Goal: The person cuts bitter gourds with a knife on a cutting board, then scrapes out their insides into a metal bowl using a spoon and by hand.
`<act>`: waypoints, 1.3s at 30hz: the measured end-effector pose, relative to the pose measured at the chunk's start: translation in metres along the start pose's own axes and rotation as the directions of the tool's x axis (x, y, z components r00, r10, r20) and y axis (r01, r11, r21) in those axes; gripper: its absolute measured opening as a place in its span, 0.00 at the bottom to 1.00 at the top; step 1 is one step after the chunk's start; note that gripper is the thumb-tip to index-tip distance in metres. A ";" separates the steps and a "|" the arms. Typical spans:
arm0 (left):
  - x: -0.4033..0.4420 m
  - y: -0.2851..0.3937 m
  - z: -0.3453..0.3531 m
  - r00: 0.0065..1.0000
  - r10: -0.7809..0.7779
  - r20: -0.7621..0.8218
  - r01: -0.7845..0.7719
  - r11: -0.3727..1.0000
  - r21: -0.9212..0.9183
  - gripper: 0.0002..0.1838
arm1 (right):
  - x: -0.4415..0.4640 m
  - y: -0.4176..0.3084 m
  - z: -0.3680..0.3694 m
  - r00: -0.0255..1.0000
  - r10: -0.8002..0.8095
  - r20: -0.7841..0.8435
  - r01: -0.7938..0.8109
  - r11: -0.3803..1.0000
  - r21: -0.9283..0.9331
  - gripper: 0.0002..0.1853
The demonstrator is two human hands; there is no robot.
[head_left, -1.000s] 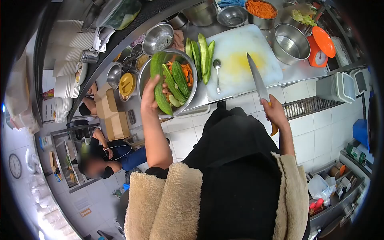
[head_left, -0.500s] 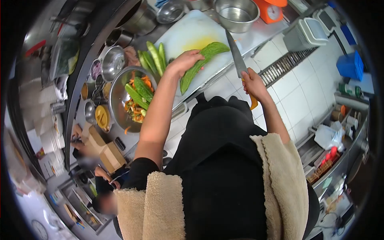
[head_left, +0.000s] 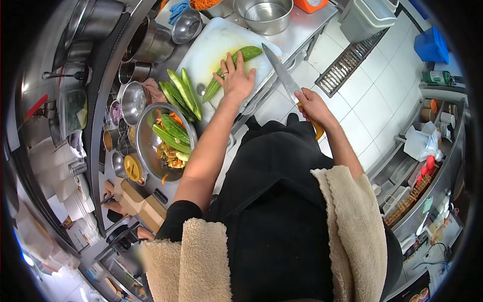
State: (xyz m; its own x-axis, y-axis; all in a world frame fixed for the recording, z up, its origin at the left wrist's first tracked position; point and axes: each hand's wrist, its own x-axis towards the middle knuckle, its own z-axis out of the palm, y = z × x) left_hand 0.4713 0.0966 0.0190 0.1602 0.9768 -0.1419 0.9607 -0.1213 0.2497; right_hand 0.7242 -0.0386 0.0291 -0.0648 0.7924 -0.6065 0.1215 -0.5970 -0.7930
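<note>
A long, bumpy green bitter melon (head_left: pixel 248 52) lies on the white cutting board (head_left: pixel 214 38). My left hand (head_left: pixel 236 80) rests on it palm down, its fingers spread across the middle and covering part of it. In my right hand (head_left: pixel 314 107), closed round the yellow handle, is a large knife (head_left: pixel 282 74). Its blade slants up and left, with the tip near the far end of the melon. Left of the board lie several long bitter melon pieces (head_left: pixel 182 90), beside a spoon (head_left: pixel 201 89).
A steel bowl (head_left: pixel 142 132) holds green and orange vegetable scraps. Beyond the board stand a steel pot (head_left: pixel 264 17) and an orange scale (head_left: pixel 309 4). Small containers line the counter's left side. Another person's arm (head_left: pixel 113 199) shows near a cardboard box (head_left: pixel 151 214). A floor drain (head_left: pixel 347 65) lies right.
My left hand has gone from gripping the bitter melon's side to lying flat on top with fingers spread. The melon now lies down on the board. The view has shifted slightly.
</note>
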 end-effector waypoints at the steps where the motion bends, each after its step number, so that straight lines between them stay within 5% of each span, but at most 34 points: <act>1: -0.004 0.001 0.004 0.999 0.019 -0.042 -0.018 0.999 0.036 0.47 | 0.000 -0.001 -0.001 1.000 -0.001 -0.008 0.001 1.000 -0.004 0.20; 15: -0.013 0.006 -0.005 0.994 0.090 -0.062 -0.080 0.985 0.151 0.44 | 0.002 -0.009 0.007 0.991 -0.092 -0.094 0.074 0.980 -0.183 0.20; 19: -0.010 0.017 -0.009 0.996 0.068 -0.053 -0.059 0.986 0.156 0.43 | 0.009 -0.002 0.012 0.967 -0.217 -0.131 0.161 0.925 -0.344 0.19; 25: 0.016 0.020 -0.009 0.933 0.259 -0.250 -0.269 0.963 -0.006 0.36 | -0.004 -0.023 0.015 0.931 -0.306 -0.201 0.133 0.795 -0.592 0.17; 31: 0.047 0.019 -0.010 0.897 0.388 -0.213 -0.380 0.922 0.078 0.29 | -0.005 -0.023 0.018 0.906 -0.368 -0.209 0.091 0.651 -0.753 0.13; 39: 0.057 0.029 -0.012 0.926 0.356 -0.122 -0.347 0.934 0.091 0.30 | -0.011 -0.036 0.020 0.909 -0.368 -0.195 0.047 0.555 -0.830 0.11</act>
State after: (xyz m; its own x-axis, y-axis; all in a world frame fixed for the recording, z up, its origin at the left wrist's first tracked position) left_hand 0.5056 0.1504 0.0295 0.4628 0.8833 0.0747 0.8618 -0.4680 0.1955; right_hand 0.7004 -0.0285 0.0630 0.0891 0.9646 -0.2484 0.8870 -0.1903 -0.4208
